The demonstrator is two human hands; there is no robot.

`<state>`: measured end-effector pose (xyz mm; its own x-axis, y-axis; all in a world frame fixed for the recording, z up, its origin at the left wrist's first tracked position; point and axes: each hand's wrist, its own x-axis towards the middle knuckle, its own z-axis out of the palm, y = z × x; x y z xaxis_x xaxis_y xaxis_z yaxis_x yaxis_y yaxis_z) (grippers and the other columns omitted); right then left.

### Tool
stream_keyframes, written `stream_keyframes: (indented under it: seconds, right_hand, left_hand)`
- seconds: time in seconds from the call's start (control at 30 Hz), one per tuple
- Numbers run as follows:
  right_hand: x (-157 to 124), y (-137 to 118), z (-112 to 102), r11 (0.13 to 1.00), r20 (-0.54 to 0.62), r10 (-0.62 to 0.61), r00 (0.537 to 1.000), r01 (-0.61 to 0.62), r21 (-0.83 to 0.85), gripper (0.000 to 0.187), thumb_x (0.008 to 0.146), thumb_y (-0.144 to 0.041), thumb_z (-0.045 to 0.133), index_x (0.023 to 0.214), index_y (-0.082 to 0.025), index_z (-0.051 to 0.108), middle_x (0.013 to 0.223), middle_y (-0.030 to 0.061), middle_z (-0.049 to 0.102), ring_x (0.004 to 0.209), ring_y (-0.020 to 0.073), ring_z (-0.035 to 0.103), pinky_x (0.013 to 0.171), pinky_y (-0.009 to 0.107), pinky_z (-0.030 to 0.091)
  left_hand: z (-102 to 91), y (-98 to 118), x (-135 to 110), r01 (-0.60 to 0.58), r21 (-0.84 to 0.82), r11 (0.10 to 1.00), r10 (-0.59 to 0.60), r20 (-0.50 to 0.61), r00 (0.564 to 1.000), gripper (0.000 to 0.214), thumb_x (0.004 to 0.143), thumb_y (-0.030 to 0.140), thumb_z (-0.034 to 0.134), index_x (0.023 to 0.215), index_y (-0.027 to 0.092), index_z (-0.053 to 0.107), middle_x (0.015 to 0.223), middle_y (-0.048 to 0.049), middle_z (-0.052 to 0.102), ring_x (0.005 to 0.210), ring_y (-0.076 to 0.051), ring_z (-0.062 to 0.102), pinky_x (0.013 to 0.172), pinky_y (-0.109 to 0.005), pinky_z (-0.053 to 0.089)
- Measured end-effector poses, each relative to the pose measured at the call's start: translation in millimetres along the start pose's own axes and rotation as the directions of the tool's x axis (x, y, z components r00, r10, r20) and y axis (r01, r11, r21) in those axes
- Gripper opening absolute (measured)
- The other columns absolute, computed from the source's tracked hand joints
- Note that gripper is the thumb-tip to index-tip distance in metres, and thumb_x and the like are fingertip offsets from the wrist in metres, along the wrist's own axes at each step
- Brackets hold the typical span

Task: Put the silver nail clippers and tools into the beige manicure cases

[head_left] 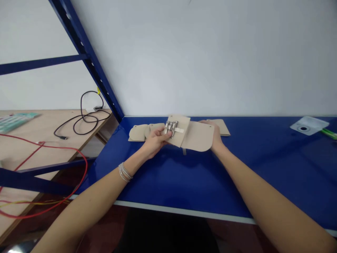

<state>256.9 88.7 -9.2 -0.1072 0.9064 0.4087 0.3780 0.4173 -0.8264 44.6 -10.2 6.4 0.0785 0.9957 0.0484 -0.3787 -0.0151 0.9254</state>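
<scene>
A beige manicure case (198, 136) is held open above the blue table, its rounded flap to the right. Small metal tools (171, 127), which look like nail clippers, sit in its left panel beside a pale strap. My left hand (155, 140) grips the left panel, the thumb pressing near the metal tools. My right hand (216, 138) is wrapped round the flap's right edge, its fingers mostly hidden behind it. Behind my left hand lie similar beige cases (138, 132), folded over. Another beige case (222, 127) lies just behind my right hand.
The blue table (184, 182) meets a white wall at the back. A clear plastic pouch (309, 125) and a green item (329, 133) lie far right. To the left are a blue metal frame (92, 59), a wooden table with a black cable (97, 121), and a red cable (86, 165).
</scene>
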Motion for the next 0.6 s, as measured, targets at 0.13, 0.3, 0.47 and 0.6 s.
stream_keyframes:
  seconds: [0.13,0.3,0.47,0.6]
  right_hand:
    - [6,1,1,0.991,-0.118,0.130,0.984,-0.131,0.000,0.033,0.080,-0.045,0.055,0.076,-0.014,0.068,0.068,0.0071,0.069,0.062,0.0195,0.063,0.061,0.032,0.048]
    - [1,-23,3,0.996,-0.319,-0.053,0.946,0.074,0.054,0.040,0.092,-0.047,0.040,0.089,-0.017,0.066,0.066,0.0028,0.065,0.058,0.0132,0.058,0.060,0.027,0.046]
    - [-19,-54,6,0.895,-0.107,-0.445,0.889,0.435,-0.100,0.021,0.083,-0.036,0.061,0.094,-0.019,0.066,0.083,0.0044,0.068,0.077,0.0175,0.062,0.078,0.034,0.048]
    - [-29,-58,12,0.887,0.204,-0.450,0.869,0.461,-0.006,0.023,0.083,-0.029,0.061,0.104,-0.021,0.066,0.094,0.0053,0.066,0.082,0.0173,0.061,0.078,0.032,0.049]
  left_hand:
    - [-6.2,-8,3,0.048,0.263,0.964,-0.044,-0.023,0.999,0.041,0.070,0.034,0.076,0.104,0.014,0.063,0.084,-0.0035,0.069,0.072,-0.013,0.062,0.068,-0.024,0.049]
    - [-13.8,-14,6,-0.004,0.559,0.829,0.023,-0.028,0.999,0.039,0.077,0.041,0.069,0.105,0.015,0.063,0.075,-0.0023,0.066,0.056,-0.010,0.051,0.050,-0.021,0.036]
    - [-10.8,-15,6,-0.102,0.614,0.782,0.085,0.057,0.995,0.037,0.079,0.039,0.066,0.105,0.014,0.064,0.078,-0.0034,0.065,0.063,-0.012,0.054,0.056,-0.022,0.041]
    - [-6.9,-15,5,-0.139,0.531,0.836,0.111,0.084,0.990,0.031,0.077,0.036,0.068,0.099,0.015,0.065,0.072,-0.0023,0.063,0.065,-0.014,0.055,0.058,-0.023,0.043]
